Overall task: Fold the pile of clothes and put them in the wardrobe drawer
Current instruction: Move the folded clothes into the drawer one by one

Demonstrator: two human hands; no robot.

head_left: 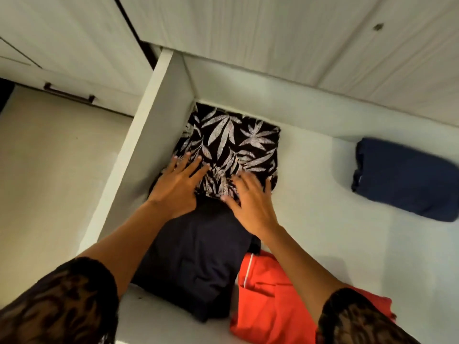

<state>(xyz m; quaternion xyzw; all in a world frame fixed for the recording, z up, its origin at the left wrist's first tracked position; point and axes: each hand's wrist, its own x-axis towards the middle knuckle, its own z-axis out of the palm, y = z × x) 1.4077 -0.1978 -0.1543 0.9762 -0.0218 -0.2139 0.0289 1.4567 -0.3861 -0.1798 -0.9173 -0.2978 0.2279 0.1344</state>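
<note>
A folded black garment with a white leaf print (233,142) lies in the back left corner of the open white drawer (310,170). My left hand (177,183) rests flat on its near left part, fingers spread. My right hand (250,202) lies flat on its near right edge, fingers straight and slightly blurred. Just in front of the print garment sits a folded dark navy garment (196,259), partly under my forearms. A folded orange-red garment (268,301) lies to the right of it. Another folded navy garment (407,180) sits at the drawer's far right.
The drawer's left wall (139,145) stands between the clothes and the beige floor (54,175). White wardrobe doors (298,38) rise behind the drawer. A closed drawer with a dark handle (69,94) is at the left.
</note>
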